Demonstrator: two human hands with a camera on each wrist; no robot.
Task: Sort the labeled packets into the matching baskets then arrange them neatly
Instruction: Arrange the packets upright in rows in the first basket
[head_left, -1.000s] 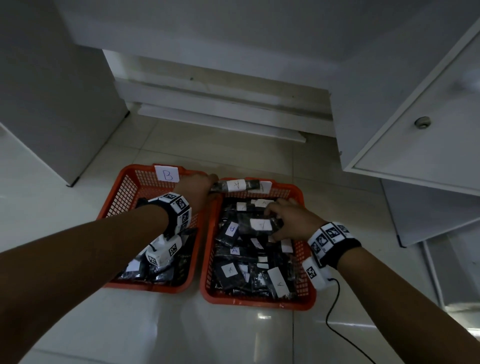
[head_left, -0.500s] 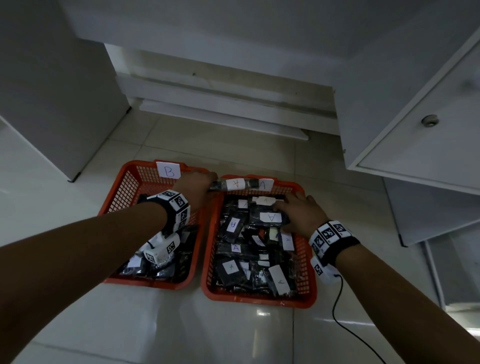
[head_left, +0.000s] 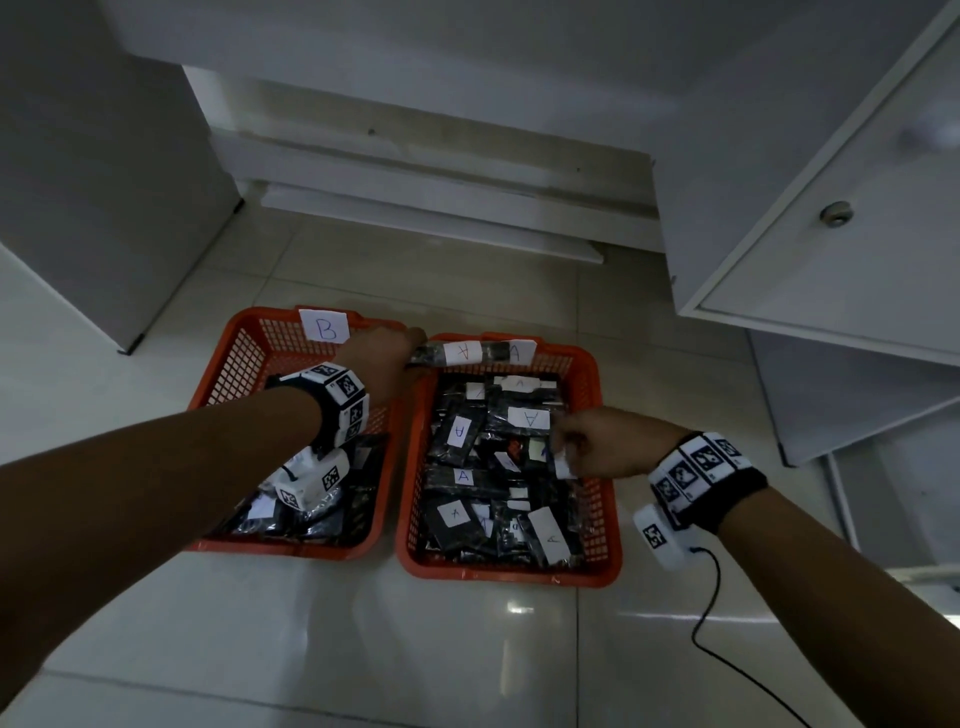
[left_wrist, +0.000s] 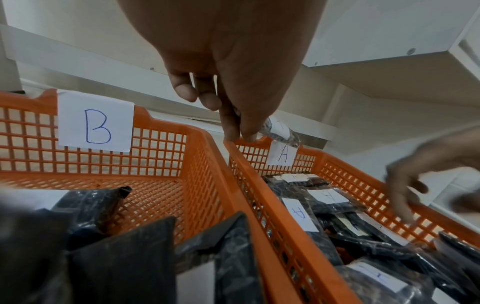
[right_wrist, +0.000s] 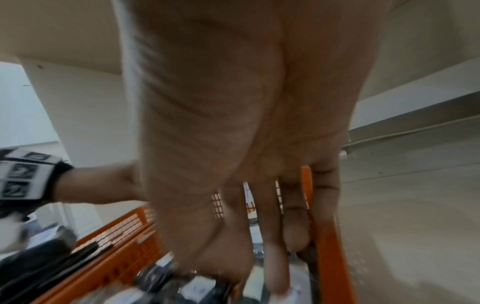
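Observation:
Two orange mesh baskets stand side by side on the floor: basket B (head_left: 218, 364) with its "B" label (left_wrist: 96, 125) on the left, basket A (head_left: 605, 509) with its "A" label (left_wrist: 283, 156) on the right. Black packets with white A labels (head_left: 462, 478) fill basket A. Several black packets (head_left: 332, 509) lie in the near half of basket B. My left hand (head_left: 418, 340) pinches an A-labeled black packet (head_left: 462, 353) over basket A's far rim. My right hand (head_left: 563, 441), blurred, reaches down with straight fingers (right_wrist: 275, 271) onto a white-labeled packet (head_left: 565, 465) by basket A's right wall.
A white cabinet with a round knob (head_left: 834, 213) overhangs on the right, and another white cabinet (head_left: 78, 182) stands at the left. A low white ledge (head_left: 441, 208) runs behind the baskets. A black cable (head_left: 711, 597) hangs from my right wrist over the glossy tiled floor.
My right hand let go of the A packet in the basket's middle and moved nearer me along the right wall. My left hand stayed at the far rim with its packet.

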